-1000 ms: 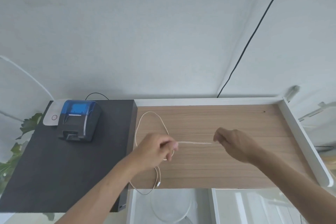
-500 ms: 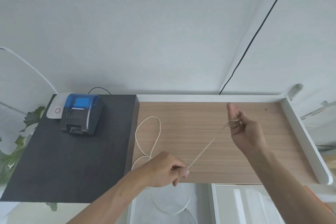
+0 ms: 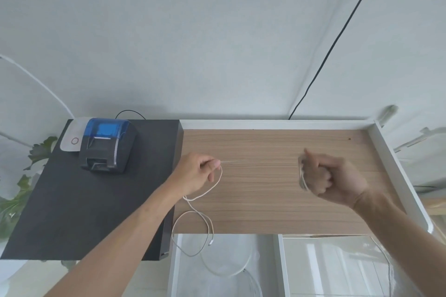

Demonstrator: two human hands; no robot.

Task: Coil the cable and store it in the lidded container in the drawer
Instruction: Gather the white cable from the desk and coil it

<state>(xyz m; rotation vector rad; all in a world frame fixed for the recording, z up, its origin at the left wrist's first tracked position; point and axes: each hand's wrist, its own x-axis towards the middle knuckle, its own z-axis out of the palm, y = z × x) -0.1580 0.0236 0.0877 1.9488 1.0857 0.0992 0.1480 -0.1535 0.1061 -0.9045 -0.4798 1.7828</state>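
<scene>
Our left hand pinching the white cable above the wooden bench, our right hand clenched around wound loops, a blurred stretch between them, loose end dangling over the open drawer

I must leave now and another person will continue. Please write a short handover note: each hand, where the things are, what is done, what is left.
Left hand: fingers pinch the cable over the wooden top.
Right hand: closed on a few wound loops; the view is blurred, so no loop count.
Cable: taut stretch between the hands; loose tail runs from the left hand to the front edge, its plug hanging over the open drawer.
Container: clear, in the drawer; lid state unclear.
Done: coiling begun.
Left: wind in the tail, put the coil in the container, close lid and drawer.
</scene>
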